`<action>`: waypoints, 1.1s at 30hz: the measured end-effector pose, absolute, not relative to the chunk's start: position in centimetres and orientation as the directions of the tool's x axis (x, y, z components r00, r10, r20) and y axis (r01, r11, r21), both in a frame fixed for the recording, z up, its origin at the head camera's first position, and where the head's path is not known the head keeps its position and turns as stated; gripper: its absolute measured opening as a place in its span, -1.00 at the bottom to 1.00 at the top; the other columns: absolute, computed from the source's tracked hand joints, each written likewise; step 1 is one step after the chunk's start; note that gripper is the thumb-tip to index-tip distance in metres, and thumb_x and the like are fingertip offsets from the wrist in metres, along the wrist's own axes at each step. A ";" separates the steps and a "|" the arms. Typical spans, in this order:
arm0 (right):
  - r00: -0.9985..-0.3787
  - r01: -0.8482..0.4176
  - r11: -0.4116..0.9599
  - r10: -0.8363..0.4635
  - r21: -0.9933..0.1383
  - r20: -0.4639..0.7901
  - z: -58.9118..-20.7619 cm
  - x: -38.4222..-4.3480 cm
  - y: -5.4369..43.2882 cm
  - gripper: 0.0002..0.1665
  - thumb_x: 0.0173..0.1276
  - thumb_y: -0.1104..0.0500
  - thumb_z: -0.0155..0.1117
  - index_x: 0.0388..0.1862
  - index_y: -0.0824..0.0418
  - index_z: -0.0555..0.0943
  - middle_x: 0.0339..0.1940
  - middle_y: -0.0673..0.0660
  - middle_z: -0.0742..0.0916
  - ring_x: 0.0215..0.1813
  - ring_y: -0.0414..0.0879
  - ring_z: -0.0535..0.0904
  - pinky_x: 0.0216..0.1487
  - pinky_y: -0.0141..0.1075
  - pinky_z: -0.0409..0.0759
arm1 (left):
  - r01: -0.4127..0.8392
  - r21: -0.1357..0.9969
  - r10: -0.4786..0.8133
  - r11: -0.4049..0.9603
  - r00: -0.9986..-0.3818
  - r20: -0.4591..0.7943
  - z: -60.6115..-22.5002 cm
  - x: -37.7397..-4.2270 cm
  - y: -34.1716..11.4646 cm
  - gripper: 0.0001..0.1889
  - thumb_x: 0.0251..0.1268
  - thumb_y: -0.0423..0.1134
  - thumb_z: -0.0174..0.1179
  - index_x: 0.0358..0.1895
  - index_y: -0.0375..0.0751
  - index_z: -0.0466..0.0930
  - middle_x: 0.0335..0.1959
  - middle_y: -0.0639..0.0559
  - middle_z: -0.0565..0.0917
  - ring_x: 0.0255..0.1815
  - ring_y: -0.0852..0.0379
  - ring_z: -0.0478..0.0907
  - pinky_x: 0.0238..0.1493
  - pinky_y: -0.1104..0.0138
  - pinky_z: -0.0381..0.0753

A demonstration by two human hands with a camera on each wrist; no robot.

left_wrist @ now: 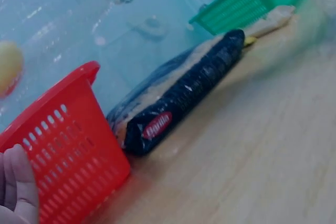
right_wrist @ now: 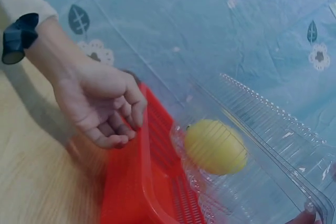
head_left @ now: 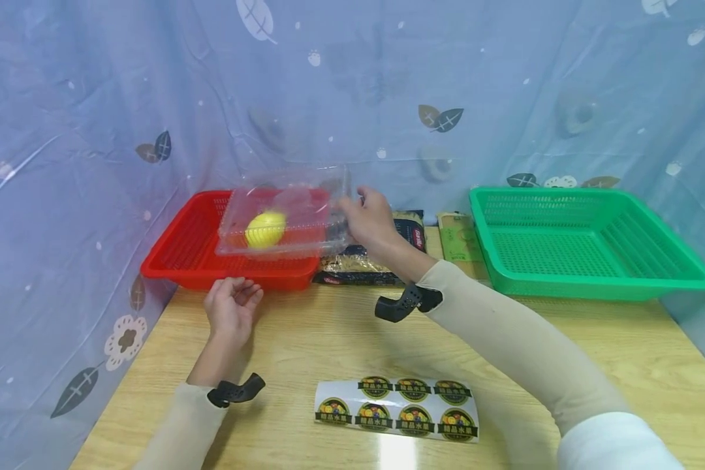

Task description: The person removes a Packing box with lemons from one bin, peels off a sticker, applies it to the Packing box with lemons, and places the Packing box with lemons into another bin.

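Observation:
My right hand grips the right edge of a clear plastic clamshell box, held up over the red basket. Inside the box lies a yellow lemon, seen through the ribbed plastic toward the box's left end. Most of the right hand is out of frame in its own wrist view, with only fingertips at the lower right. My left hand is beside the front wall of the red basket, fingers loosely curled and holding nothing. Its fingers overlap the basket's wall in the left wrist view.
Dark Barilla pasta bags lie right of the red basket. Beyond them are a green-and-tan packet and a green basket. A sheet of round fruit stickers lies at the front. A blue patterned curtain hangs behind.

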State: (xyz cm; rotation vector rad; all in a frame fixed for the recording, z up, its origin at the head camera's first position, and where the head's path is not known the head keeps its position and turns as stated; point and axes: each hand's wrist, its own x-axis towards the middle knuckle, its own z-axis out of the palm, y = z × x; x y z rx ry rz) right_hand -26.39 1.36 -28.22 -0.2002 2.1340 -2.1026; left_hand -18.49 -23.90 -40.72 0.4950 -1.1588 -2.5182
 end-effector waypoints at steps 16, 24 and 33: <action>-0.984 -0.023 -0.024 -0.177 -0.999 0.027 -29.4 -22.8 5.4 -0.06 0.40 0.14 0.28 0.65 0.17 0.08 -0.24 0.05 0.48 -0.60 -0.20 0.23 -0.54 -0.37 0.41 | 0.051 0.816 -0.352 -0.576 -0.916 -0.191 -40.6 -16.8 -24.1 -0.85 0.52 -0.44 -0.15 -0.14 -0.18 0.42 -0.46 -0.04 0.63 -0.45 0.06 0.60 -0.27 0.28 0.70; -0.976 -0.004 0.026 -0.216 -1.000 -0.002 -31.2 -21.6 7.7 -0.12 0.47 0.12 0.20 0.66 0.12 0.05 -0.39 0.02 0.37 -0.59 -0.16 0.14 -0.51 -0.26 0.33 | 0.056 0.828 -0.354 -0.558 -0.919 -0.175 -41.0 -17.1 -23.5 -0.88 0.51 -0.42 -0.12 -0.14 -0.16 0.41 -0.46 0.02 0.60 -0.45 0.11 0.56 -0.30 0.30 0.67; -0.985 0.018 0.038 -0.172 -0.999 -0.024 -32.4 -20.1 9.4 -0.14 0.45 0.17 0.24 0.63 0.18 0.12 -0.08 0.11 0.40 -0.58 -0.18 0.20 -0.51 -0.32 0.44 | 0.104 0.798 -0.343 -0.594 -0.930 -0.135 -41.7 -17.3 -23.5 -0.88 0.53 -0.43 -0.13 -0.15 -0.16 0.38 -0.41 0.00 0.62 -0.40 0.13 0.54 -0.36 0.35 0.56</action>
